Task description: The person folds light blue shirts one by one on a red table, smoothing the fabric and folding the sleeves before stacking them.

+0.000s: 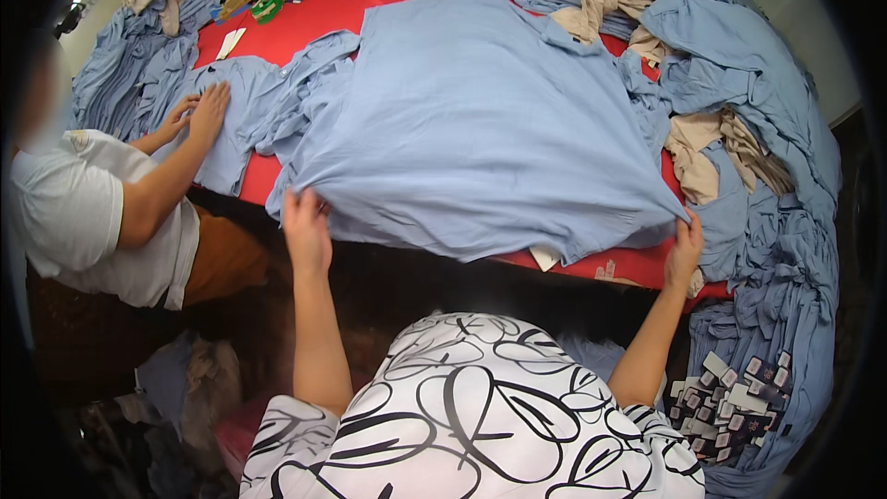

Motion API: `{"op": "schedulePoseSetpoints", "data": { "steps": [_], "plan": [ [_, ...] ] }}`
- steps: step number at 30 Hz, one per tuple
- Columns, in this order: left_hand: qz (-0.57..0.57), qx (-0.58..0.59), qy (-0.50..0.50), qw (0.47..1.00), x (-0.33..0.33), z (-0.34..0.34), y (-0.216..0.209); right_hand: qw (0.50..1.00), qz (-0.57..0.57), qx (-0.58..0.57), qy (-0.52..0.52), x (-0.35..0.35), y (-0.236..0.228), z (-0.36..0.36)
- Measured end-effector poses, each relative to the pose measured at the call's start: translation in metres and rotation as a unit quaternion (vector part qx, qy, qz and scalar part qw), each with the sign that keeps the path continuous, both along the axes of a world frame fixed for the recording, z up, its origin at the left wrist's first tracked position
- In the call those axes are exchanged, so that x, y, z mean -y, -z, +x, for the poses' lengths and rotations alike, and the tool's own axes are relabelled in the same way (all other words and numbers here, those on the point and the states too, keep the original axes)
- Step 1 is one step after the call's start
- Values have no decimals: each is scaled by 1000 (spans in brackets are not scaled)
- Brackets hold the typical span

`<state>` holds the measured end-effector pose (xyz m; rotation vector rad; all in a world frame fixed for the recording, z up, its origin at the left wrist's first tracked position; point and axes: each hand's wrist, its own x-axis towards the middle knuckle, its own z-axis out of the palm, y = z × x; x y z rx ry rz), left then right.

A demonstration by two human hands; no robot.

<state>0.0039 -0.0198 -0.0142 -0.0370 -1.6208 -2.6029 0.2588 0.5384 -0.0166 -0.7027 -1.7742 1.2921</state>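
A light blue shirt [490, 120] lies spread over the red table, its near edge pulled out toward me. My left hand [308, 226] pinches the shirt at its near left corner. At the near right corner, my right hand [685, 245] grips the cloth between thumb and fingers. The fabric between my hands is drawn fairly taut, with soft creases along the near side. Bunched blue cloth [319, 102] lies along its left side.
A co-worker at the left rests both hands [205, 113] on another blue shirt [231, 152]. Tape dispensers [268, 0] stand on the red table [314, 5]. Blue and beige garments [739, 83] heap around the far and right edges. Many tags [730, 407] lie at the lower right.
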Motion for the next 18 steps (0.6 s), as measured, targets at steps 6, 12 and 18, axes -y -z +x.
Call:
{"op": "schedulePoseSetpoints", "data": {
  "steps": [6, 12, 18],
  "plan": [
    [-98, -103, -283, 948, 43, 50, -89, 980, -75, -73, -169, -31, -57, 89],
    [-379, -146, -17, 914, 16, -53, -175, 980, 51, 93, -169, -76, -130, 35],
    [-627, -260, -142, 721, -56, -150, -111, 921, 349, 170, 38, -7, -105, -124]
  ]
}}
